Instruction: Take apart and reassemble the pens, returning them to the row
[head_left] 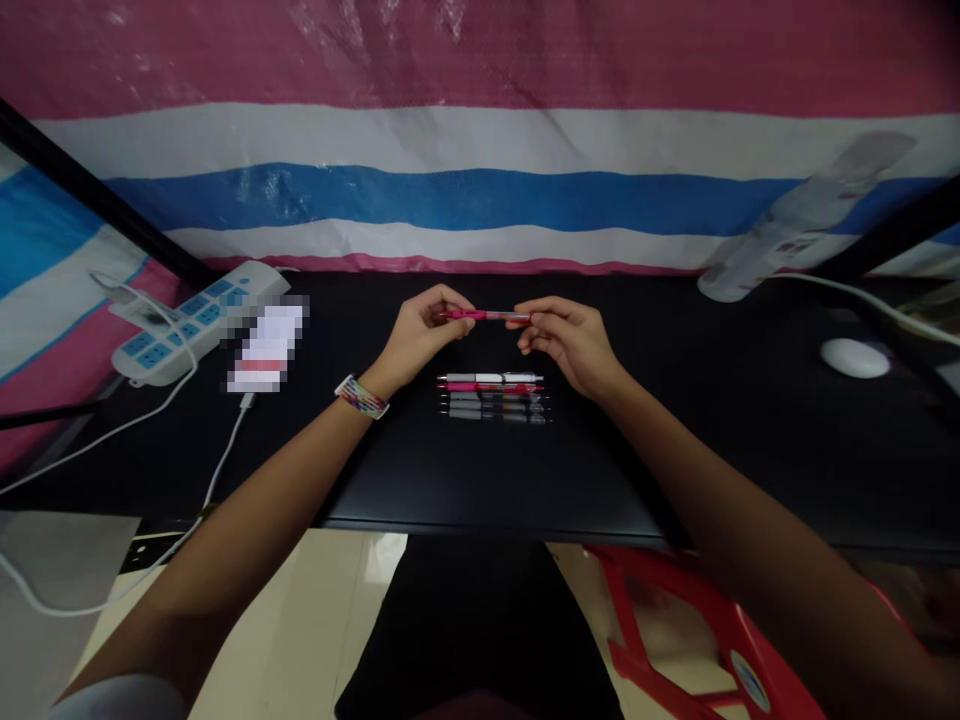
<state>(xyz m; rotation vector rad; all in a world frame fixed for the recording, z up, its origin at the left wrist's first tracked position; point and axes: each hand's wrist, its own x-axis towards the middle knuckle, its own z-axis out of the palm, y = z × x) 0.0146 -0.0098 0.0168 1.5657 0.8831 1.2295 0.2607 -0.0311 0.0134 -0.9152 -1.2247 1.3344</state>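
Between my two hands a pink pen (pixel 495 315) with a clear barrel is held level above the black table. My left hand (pixel 424 335) pinches its pink grip end with thumb and fingers. At the other end, the fingers of my right hand (pixel 568 340) close on the barrel. Just below lies a neat stack of pens side by side: a white pen (pixel 495 378) at the top, a red pen (pixel 487 388) under it, then several grey, clear-barrelled pens (pixel 499 410). Their tips point left or right; I cannot tell which.
On the left, a white power strip (pixel 202 320) stands near a blurred phone (pixel 268 345) with a white cable (pixel 225 455). A white mouse (pixel 855 358) and a pale upright cylinder (pixel 795 225) are at the right. A red stool (pixel 675 620) is below the black table (pixel 420 490).
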